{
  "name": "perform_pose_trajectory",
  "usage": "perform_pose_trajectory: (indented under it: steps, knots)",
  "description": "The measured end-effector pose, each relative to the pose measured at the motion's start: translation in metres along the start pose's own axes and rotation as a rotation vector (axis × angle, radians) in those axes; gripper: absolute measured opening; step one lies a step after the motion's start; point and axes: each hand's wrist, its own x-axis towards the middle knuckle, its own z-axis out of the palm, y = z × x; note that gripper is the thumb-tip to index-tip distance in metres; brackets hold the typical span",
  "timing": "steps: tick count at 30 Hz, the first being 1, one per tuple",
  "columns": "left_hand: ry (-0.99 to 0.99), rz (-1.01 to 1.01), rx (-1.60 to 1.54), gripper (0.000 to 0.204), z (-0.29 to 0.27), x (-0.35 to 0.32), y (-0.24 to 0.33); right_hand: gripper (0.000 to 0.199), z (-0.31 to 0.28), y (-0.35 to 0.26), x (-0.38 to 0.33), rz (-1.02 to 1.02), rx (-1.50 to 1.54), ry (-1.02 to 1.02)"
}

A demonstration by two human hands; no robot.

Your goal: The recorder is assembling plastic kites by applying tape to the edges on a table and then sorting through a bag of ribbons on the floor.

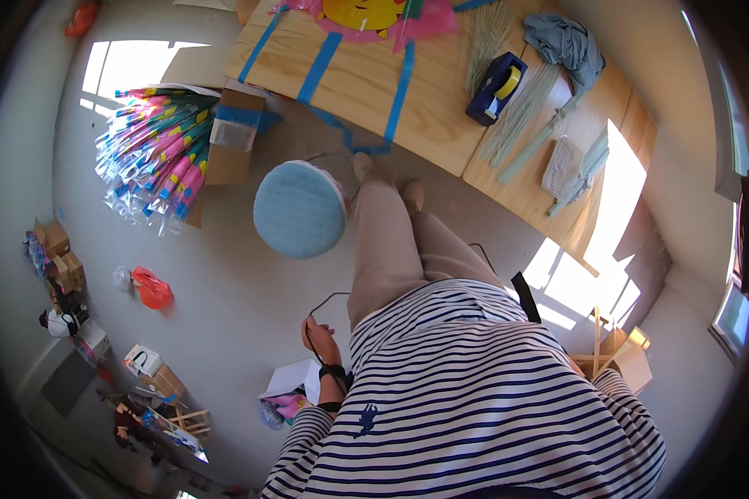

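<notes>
My left hand (320, 339) hangs low beside my left hip, its fingers curled around a thin black cord (331, 301). The cord loops out from the hand toward my thigh, and a black band circles that wrist. My right arm bends behind my striped shirt, so that hand is hidden. Ahead of the left hand stands a round stool (300, 209) with a light blue padded seat, close to my legs. Near the left elbow, a white open box (295, 380) holds something colourful in clear plastic.
A wooden table (366, 91) with blue tape strips bears a tape dispenser (497, 88), thin pale sticks (524, 116), a grey cloth (567, 46) and a small tray (562, 166). Colourful wrapped bundles (158, 154) fill a cardboard box (229, 158). A red bag (151, 288) lies on the floor.
</notes>
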Motion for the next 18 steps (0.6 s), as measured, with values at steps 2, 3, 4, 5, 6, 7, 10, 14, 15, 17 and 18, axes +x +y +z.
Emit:
perform_pose_trajectory:
  steps: [2,3,4,5,6,7,10,14,15,17,18]
  knots:
    - [0.003,-0.014,-0.014,0.036,0.002,-0.004,0.003,0.036,-0.006,-0.005,-0.004,0.006,-0.012,-0.007]
    - [0.003,-0.019,-0.027,0.036,0.006,-0.004,0.005,0.036,-0.009,-0.008,-0.006,0.011,-0.021,-0.007]
    - [0.005,-0.022,-0.039,0.036,0.006,-0.005,0.005,0.036,-0.013,-0.011,-0.006,0.010,-0.027,-0.012]
    - [0.013,-0.015,-0.026,0.036,0.005,-0.006,0.005,0.036,-0.016,-0.013,-0.008,0.014,-0.032,-0.016]
    - [0.020,-0.008,-0.012,0.036,0.003,-0.007,0.005,0.036,-0.018,-0.015,-0.010,0.016,-0.041,-0.022]
    - [0.023,0.000,0.003,0.036,0.003,-0.008,0.006,0.036,-0.021,-0.015,-0.012,0.018,-0.047,-0.025]
    - [-0.026,-0.014,-0.026,0.036,0.001,-0.008,0.008,0.036,-0.027,-0.021,-0.013,0.018,-0.056,-0.039]
    - [-0.058,-0.026,0.071,0.038,-0.020,-0.013,-0.002,0.036,-0.023,-0.023,-0.017,0.032,-0.071,-0.069]
    - [-0.053,-0.028,0.088,0.038,-0.027,-0.013,-0.007,0.036,-0.022,-0.024,-0.016,0.033,-0.074,-0.078]
    - [-0.051,-0.045,0.101,0.039,-0.030,-0.010,-0.013,0.036,-0.017,-0.028,-0.018,0.029,-0.073,-0.080]
    - [-0.045,-0.065,0.108,0.038,-0.034,-0.006,-0.015,0.036,-0.010,-0.029,-0.017,0.028,-0.060,-0.081]
